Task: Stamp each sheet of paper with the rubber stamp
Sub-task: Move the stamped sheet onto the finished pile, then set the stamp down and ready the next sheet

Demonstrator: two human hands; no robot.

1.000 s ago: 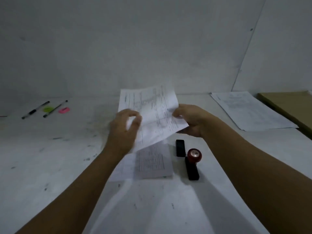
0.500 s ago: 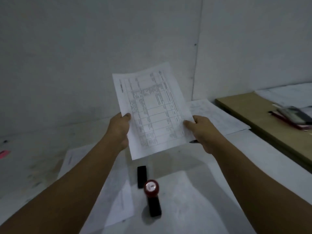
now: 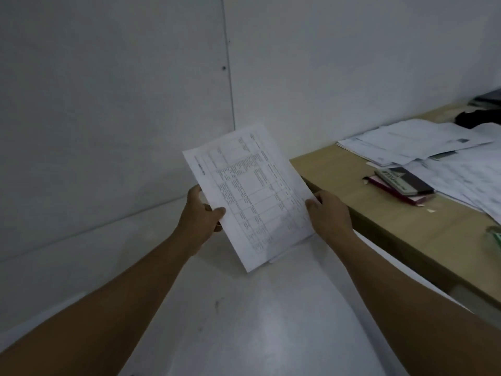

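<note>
— What's changing?
— I'm swinging right; the stamp is dropping out of view. Left hand [image 3: 199, 221] and right hand [image 3: 329, 217], fingers clamped, are carrying the white printed table sheet [image 3: 250, 196] above the white counter [image 3: 257, 321].
— Meaning?
— Probably setting it aside.

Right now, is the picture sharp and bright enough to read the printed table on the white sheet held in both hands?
Head view: dim, greyish light; the white printed sheet shows its table lines, but the text is too small and soft to read. Left hand and right hand look fairly sharp. Wide-angle lens skews the walls.
</note>
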